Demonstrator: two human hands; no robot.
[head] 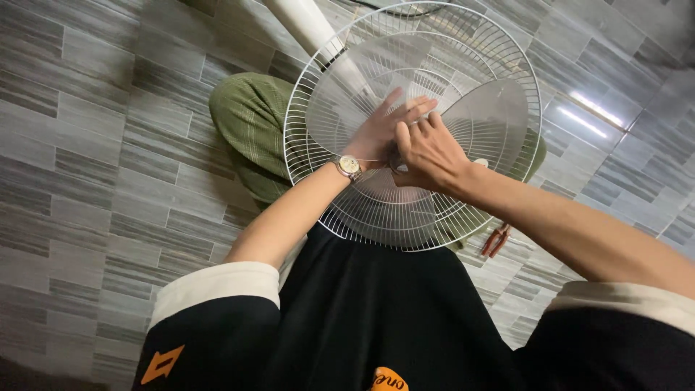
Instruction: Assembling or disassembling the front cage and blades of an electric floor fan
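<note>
A round white wire fan guard (318, 87) with translucent grey blades (485, 116) inside lies tilted over my lap. My left hand (380, 130), a wristwatch (348, 166) on its wrist, rests flat on a blade near the centre, fingers spread. My right hand (427, 152) is curled around the small hub cap at the fan's centre; the cap itself is mostly hidden under my fingers. The fan's white pole (308, 25) runs away toward the top of the view.
Red-handled pliers (496, 240) lie on the grey tiled floor (94, 159) to the right of my lap. My knee in green trousers (250, 119) sticks out left of the guard. Bright light reflections mark the tiles at the right.
</note>
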